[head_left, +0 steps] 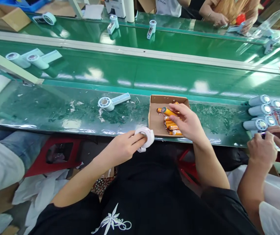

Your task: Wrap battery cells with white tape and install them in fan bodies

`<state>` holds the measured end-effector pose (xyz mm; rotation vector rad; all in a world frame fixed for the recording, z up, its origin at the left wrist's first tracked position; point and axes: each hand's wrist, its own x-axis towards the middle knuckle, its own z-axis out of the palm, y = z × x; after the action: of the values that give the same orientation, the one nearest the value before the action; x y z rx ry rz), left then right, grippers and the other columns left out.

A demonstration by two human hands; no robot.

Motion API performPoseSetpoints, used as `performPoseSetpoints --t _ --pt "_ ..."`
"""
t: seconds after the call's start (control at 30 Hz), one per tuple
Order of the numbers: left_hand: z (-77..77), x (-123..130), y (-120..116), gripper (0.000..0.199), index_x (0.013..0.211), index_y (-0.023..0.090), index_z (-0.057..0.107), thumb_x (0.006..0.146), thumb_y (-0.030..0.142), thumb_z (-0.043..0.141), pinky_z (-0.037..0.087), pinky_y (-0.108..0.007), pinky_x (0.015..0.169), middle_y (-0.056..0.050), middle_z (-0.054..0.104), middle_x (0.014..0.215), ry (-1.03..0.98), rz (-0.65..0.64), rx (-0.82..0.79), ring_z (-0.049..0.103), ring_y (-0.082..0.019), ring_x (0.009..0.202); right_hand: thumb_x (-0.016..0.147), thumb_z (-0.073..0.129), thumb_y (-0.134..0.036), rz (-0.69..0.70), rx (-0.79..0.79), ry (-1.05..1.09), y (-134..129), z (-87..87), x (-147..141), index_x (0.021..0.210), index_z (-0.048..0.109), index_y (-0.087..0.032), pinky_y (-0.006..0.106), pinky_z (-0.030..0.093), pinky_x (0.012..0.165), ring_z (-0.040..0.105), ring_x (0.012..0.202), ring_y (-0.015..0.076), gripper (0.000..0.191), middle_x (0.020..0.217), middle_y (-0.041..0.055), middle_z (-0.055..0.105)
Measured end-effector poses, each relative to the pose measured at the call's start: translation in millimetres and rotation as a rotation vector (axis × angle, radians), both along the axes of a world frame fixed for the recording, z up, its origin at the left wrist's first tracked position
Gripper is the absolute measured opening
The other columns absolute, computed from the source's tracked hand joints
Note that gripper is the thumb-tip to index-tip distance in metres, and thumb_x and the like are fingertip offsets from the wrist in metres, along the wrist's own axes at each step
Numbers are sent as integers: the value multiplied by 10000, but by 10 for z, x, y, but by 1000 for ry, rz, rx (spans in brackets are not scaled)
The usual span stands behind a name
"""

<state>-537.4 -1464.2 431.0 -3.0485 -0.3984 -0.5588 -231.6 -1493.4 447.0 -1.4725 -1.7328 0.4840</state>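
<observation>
My left hand (122, 147) is closed around a roll of white tape (149, 137), two fingers through its core, just off the front edge of the bench. Over a shallow cardboard box (154, 122), my right hand (189, 122) pinches an orange cylindrical battery (167, 111) between thumb and fingers. Several more orange batteries (170, 124) with thin wires lie in the box beneath, partly covered by that hand. Left of the box, a light blue handheld fan body (106, 103) lies on the bench, its long handle pointing right.
A green conveyor belt (154, 73) runs behind the bench, carrying two blue fan bodies (38, 61) at left. Several blue fan bodies (259, 109) stand at right, near a co-worker's hands (263, 147). Across the line, another person's hands (219, 19) work. White scraps (74, 104) litter the bench.
</observation>
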Motion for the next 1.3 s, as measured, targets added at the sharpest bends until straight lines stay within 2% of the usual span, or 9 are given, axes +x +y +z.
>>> performPoseSetpoints --t 0.17,0.4,0.7,0.87,0.93,1.03,1.17,1.23,1.3 --pt "43 103 -39 312 1258 141 653 1003 38 506 525 -370 693 -78 717 1071 96 -23 90 625 -226 846 1039 596 -274 45 -113 35 -373 26 -315 1251 678 -264 427 620 1008 698 1185 253 228 1264 93 710" --pt "137 133 -52 247 1221 141 675 1023 74 542 506 -372 682 -66 694 1023 143 -34 182 623 -219 845 923 802 -343 6 -192 102 -632 86 -249 1224 746 -240 386 689 936 805 1010 268 322 1119 54 821" --pt "212 194 -147 254 1146 177 727 1036 106 509 554 -344 648 -82 730 1005 191 78 157 688 -223 839 845 871 -392 34 -475 651 -710 -254 -489 1213 739 -249 408 692 937 801 1022 260 415 1140 40 816" --pt "80 297 -287 290 1276 209 712 1014 144 608 626 -400 914 -105 768 1129 -71 201 67 623 -385 1366 786 914 -475 -302 -150 1030 -605 -349 -802 1117 636 -256 456 697 891 805 1001 285 485 1116 77 820" --pt "18 407 -393 292 1290 208 711 1001 194 666 627 -430 943 -106 782 1075 -191 285 21 577 -419 1410 809 874 -557 -435 -11 1108 -570 -388 -973 1134 590 -271 487 685 916 800 1026 295 517 1152 95 811" --pt "-57 510 -543 294 1265 194 721 977 249 729 638 -411 945 -86 794 972 -299 340 -54 668 -376 1313 820 856 -568 -453 28 1099 -558 -398 -1011 1116 581 -279 529 677 916 801 1009 312 497 1113 97 815" --pt "-218 206 -418 239 1204 217 751 970 262 743 604 -431 1051 -43 810 951 -325 380 -120 753 -287 1147 826 868 -487 -463 212 941 -655 -230 -425 1065 664 -312 524 677 913 799 985 289 359 1074 25 809" --pt "-343 -103 -161 241 1191 203 766 972 301 737 559 -522 1104 -69 814 999 -265 473 -123 685 -343 1279 866 829 -488 -570 414 842 -705 -124 -39 1055 716 -372 490 666 956 786 1033 257 249 1135 -15 787" --pt "-457 -389 167 293 1185 192 779 977 391 724 539 -563 1109 -97 813 1068 -187 505 -168 595 -382 1391 889 798 -494 -631 414 756 -721 -57 222 1129 728 -463 513 632 1033 757 1125 261 252 1168 -23 766"
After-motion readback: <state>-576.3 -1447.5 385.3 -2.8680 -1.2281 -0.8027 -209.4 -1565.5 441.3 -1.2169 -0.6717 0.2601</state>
